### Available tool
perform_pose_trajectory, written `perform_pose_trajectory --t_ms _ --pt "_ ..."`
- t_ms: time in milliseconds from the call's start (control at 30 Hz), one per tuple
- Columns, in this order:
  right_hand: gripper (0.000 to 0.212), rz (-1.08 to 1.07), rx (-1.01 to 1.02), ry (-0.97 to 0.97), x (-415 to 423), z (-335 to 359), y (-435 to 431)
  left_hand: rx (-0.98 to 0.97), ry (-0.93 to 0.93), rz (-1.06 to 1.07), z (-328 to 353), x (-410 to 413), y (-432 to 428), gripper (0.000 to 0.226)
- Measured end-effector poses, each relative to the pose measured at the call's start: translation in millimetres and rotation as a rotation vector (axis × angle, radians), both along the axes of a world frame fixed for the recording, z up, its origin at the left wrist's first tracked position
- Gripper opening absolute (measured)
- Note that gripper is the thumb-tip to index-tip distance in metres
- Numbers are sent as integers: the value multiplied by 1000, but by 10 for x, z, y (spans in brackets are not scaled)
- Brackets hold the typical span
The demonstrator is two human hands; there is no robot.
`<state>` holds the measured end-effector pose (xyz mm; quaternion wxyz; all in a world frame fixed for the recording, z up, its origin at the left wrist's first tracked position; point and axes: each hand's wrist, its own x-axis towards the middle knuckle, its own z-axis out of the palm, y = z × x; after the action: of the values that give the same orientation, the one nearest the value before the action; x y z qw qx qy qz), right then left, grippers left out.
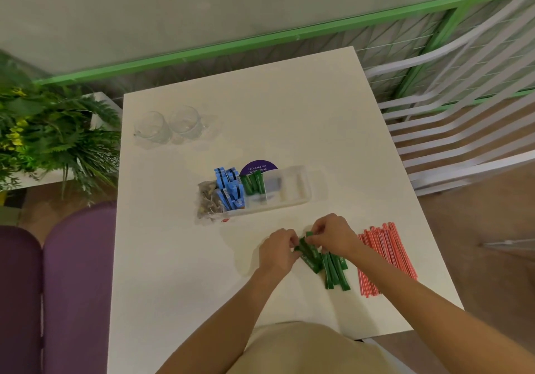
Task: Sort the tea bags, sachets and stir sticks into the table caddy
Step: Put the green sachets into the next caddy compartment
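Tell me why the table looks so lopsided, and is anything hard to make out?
Head view throughout: the wide-angle lens skews the table; light is soft, shadows faint; the two clear glasses nearly vanish against it; print on the green sachets pinched by the left hand and right hand is blurred.

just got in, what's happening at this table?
A person is sorting drink supplies into the clear caddy. The left hand and right hand grip a bunch of green sachets; loose green sachets and red stir sticks lie on the table beside them. The caddy already holds tea bags, blue sachets and standing green sachets.
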<state>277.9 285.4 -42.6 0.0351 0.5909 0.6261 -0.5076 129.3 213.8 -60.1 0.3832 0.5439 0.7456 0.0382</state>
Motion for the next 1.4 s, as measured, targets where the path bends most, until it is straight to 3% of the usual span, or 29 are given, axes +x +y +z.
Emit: perform_pose_trajectory --t_ms 300,467,600,900,1133,1400 --pt "4 -17 131 313 -553 583 617 13 -154 20 153 -323 -89 23" --pt "3 -36 193 363 -922 670 899 46 -260 -8 413 -627 -5 18" --pt "3 45 203 312 -1174 616 969 110 -234 -62 728 -867 188 10" --pt "12 231 260 44 -1380 315 935 279 115 -116 1185 -1378 776 7" --pt "11 274 328 -41 -1387 269 937 297 257 -239 1086 -1392 1104 1" --pt "12 272 395 -62 -1467 170 935 214 507 -420 871 -1316 1293 21"
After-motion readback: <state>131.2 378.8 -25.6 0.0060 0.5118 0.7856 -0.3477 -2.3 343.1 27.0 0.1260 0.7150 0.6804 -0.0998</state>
